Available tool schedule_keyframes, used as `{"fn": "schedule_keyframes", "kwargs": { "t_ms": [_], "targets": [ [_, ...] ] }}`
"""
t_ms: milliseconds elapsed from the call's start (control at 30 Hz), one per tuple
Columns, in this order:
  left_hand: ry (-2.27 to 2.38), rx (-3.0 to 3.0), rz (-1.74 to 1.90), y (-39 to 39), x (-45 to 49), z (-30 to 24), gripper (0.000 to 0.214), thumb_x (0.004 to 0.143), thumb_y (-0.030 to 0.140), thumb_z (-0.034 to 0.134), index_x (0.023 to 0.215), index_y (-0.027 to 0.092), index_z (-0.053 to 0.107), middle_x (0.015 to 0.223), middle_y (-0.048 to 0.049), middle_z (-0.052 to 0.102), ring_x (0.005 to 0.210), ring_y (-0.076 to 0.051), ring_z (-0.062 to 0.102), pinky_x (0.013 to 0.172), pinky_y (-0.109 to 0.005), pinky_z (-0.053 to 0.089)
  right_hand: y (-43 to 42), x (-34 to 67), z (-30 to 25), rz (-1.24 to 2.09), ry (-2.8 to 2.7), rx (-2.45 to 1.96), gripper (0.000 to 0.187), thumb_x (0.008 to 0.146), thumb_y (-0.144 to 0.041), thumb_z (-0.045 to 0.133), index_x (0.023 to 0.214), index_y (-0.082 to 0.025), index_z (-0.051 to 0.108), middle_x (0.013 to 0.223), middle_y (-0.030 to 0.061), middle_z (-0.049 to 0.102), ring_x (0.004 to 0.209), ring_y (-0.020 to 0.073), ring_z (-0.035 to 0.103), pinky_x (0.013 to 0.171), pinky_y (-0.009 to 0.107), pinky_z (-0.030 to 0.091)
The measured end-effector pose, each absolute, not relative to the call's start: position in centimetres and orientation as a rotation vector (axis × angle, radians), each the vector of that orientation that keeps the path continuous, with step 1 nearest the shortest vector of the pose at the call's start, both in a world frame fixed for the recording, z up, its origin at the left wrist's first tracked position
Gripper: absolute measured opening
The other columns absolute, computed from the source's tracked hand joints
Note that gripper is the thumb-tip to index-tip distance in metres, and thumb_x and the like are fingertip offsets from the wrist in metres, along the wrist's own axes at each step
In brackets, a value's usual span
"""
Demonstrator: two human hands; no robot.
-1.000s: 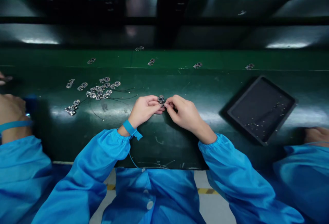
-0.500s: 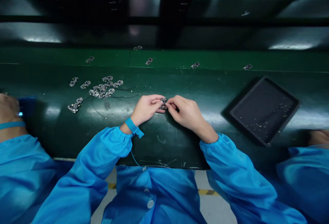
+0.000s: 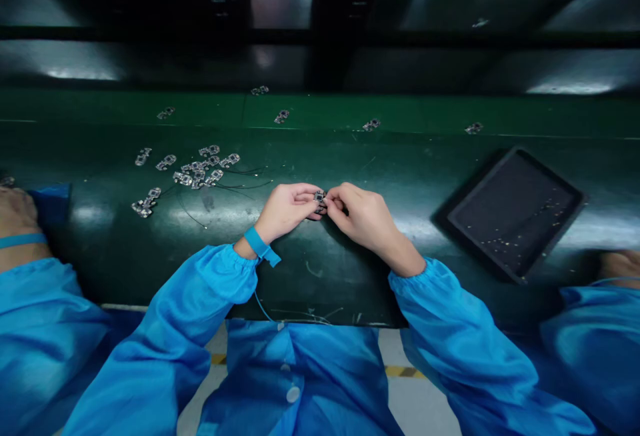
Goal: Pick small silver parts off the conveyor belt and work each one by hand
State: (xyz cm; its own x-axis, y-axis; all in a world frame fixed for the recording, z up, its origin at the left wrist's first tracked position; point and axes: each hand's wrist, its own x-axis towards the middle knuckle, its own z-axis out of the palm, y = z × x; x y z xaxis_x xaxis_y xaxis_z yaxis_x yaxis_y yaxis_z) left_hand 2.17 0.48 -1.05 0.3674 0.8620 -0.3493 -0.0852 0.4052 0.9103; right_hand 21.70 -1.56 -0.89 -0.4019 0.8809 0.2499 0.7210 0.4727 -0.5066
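A small circuit board [image 3: 319, 197] is pinched between the thumb and fingers of my left hand [image 3: 287, 212], above the bench. My right hand [image 3: 361, 219] is closed, with thumb and forefinger pinched together at the board's right edge. Whatever lies between those right fingertips is too small to make out. Left of my hands, a loose pile of circuit boards [image 3: 199, 171] lies on the bench, some with thin black wires [image 3: 243, 187] trailing to the right. A blue wrist strap [image 3: 259, 245] circles my left wrist.
A dark tray [image 3: 505, 213] with tiny light-coloured bits stands to the right, turned at an angle. Several spaced boards [image 3: 371, 125] lie on the green strip [image 3: 325, 113] beyond the bench. Co-workers' blue sleeves [image 3: 43, 329] show at both sides.
The boards on the green strip have shifted slightly left. In my left fingers the board has tilted a little, showing more of its face. My hands stay nearly in place.
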Motion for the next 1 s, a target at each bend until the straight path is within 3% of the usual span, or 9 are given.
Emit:
{"fn": "schedule_keyframes", "kwargs": {
  "t_ms": [1000],
  "targets": [
    [1.027,0.939,0.747,0.43,2.34,-0.96,0.019,0.081,0.005,0.069,0.099,0.007,0.070,0.083,-0.0074,0.076,0.072,-0.014,0.075,0.069,-0.024,0.064,-1.62,21.67,-0.90,0.426,-2.244,-1.294,0.012,0.097,-0.021,0.055,0.095,-0.016,0.066,0.083,0.0040,0.068,0.068,0.0145,0.059,0.062,0.028,0.039]
  ]
}}
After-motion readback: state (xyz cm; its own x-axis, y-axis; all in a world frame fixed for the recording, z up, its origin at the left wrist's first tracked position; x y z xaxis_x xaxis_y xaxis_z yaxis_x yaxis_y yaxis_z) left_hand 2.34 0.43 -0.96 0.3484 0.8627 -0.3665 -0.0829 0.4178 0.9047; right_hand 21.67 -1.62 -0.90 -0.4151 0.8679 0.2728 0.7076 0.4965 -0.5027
